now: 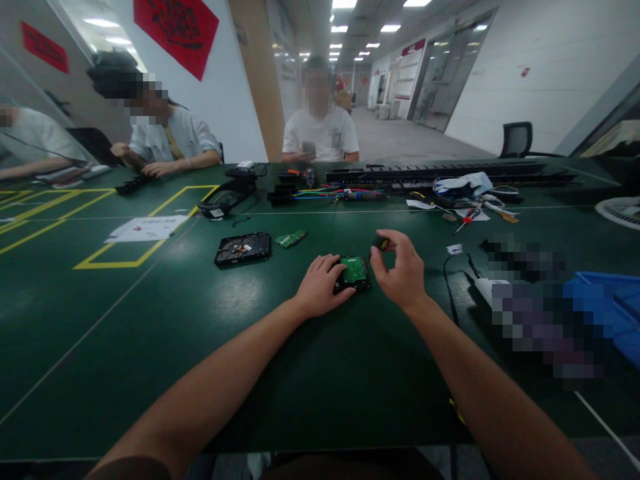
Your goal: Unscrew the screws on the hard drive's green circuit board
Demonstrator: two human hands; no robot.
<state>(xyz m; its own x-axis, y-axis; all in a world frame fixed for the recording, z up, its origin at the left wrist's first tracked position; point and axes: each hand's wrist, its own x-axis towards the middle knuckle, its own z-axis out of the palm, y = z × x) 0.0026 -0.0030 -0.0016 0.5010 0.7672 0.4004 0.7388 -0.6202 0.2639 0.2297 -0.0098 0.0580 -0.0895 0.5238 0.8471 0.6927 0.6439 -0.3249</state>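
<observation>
Holding the drive flat on the counter with the left hand, closed around its left side, with the green board facing up. Pinching a small dark tool, perhaps a driver, between thumb and fingers of the right hand, just off the drive's right edge. Looking like a pause in work on the board side. Calling, most likely, for a firm left hold and careful tool placement, without scraping the board.

Dark sleeve edge, bare forearms, dark clothing
</observation>
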